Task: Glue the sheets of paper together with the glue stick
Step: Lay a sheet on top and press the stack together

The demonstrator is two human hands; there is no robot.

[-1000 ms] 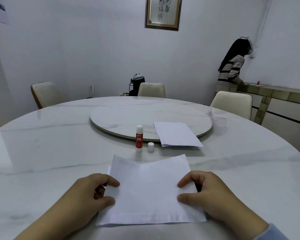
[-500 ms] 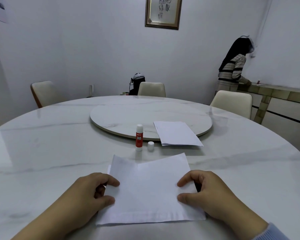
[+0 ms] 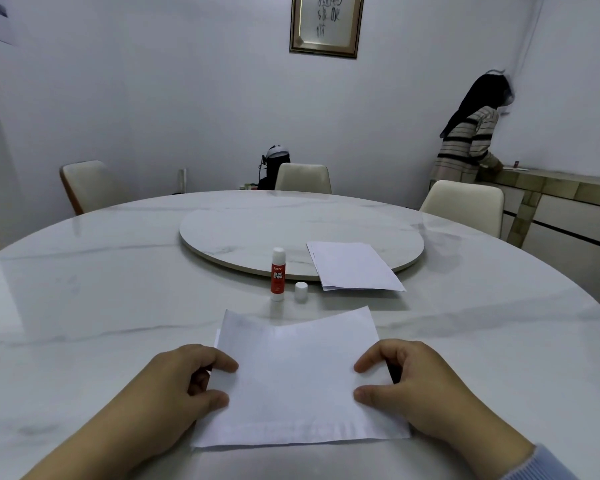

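**Marble table, sheets pinned at the near edge, almost nothing altered**

White marble round table underfoot of everything. At its near edge, flat white sheets of paper, far edge bowed up slightly, near strip wrinkled as if glued. Left hand curled at the left margin, thumb and forefinger pinching the paper. Right hand likewise at the right margin, thumb pressing on top, forefinger hooked over the edge. Compared with a second ago: same grip, same placement, no visible shift. Probably pressing or aligning the joined sheets, bond setting.

Further toward the centre, red-and-white glue stick standing upright and uncapped, small white cap just beside it. Beyond, spare stack of white paper overhanging the rim of the round marble turntable.

Next, likely releasing and fetching another sheet.
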